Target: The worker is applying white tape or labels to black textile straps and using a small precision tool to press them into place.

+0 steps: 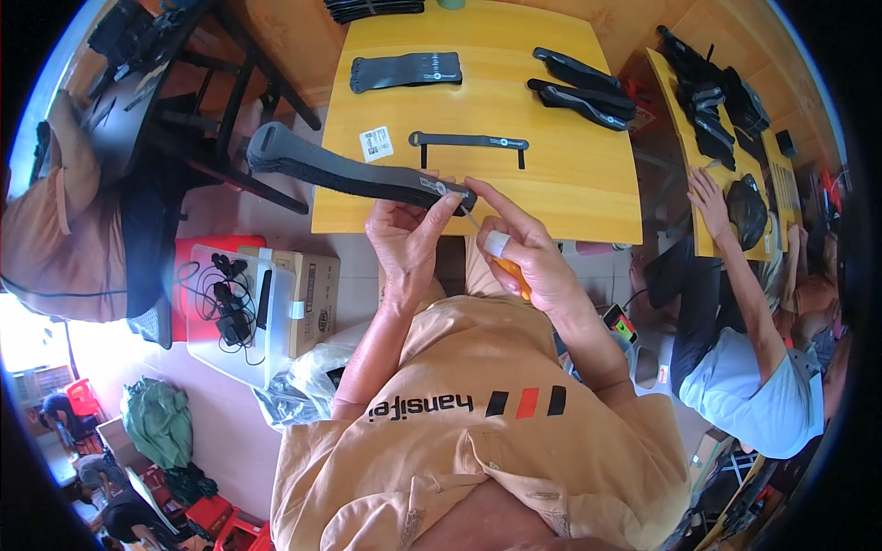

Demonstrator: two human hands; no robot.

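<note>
Head view: our left hand (404,243) grips a long, thick bundle of dark grey, fabric-like straps (344,174) above the near part of the yellow wooden bench (579,188). Its thumb presses on the printed end while the other fingers curl underneath; the rounded, slotted end sticks out to our left, past the bench's edge. Our right hand (542,266), a white band round one digit, closes its fingers on a thin tool with an orange handle (511,273), its index finger extended to the bundle's printed end. We cannot tell whether the tool's tip enters that end. Beyond, we see a single dark grey strap (469,140) lying crosswise, a white paper label (376,143) to its left, a flat dark grey stack of straps (404,72) farther back, and two black strap bundles (581,103) to the right.
</note>
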